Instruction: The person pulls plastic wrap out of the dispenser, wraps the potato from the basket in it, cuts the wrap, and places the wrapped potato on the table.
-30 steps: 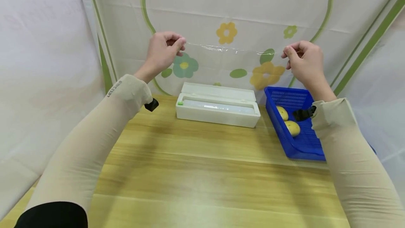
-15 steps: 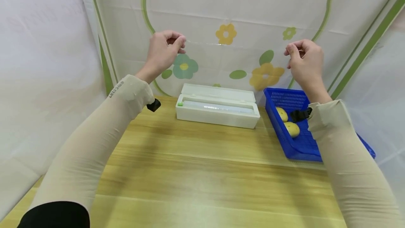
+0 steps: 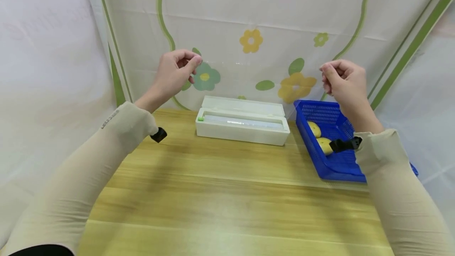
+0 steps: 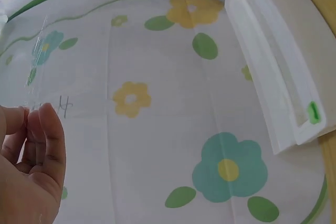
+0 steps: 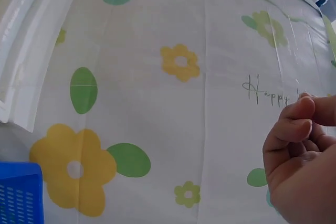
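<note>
A sheet of clear cling film (image 3: 237,63) stretches between both hands in the air, almost invisible except for a few glints. My left hand (image 3: 174,72) pinches its left end between thumb and forefinger; the left wrist view shows the film (image 4: 34,72) running away from those fingertips. At the other end, my right hand (image 3: 345,82) pinches the film with thumb and forefinger, its other fingers curled. Below and between the hands, a white cling film dispenser box (image 3: 241,134) stands on the table with its lid raised and the film roll (image 3: 245,121) showing inside.
Right of the box is a blue plastic basket (image 3: 313,158) with yellow, potato-like items (image 3: 314,129), partly hidden by the right wrist camera. Behind the wooden table (image 3: 213,192) hangs a flower-patterned cloth (image 3: 220,7). A green slider (image 3: 200,119) sits at the box's left end.
Both hands have come down and moved slightly farther apart, still pinching the film. The film's glints have faded and sit lower. The box and basket stay put.
</note>
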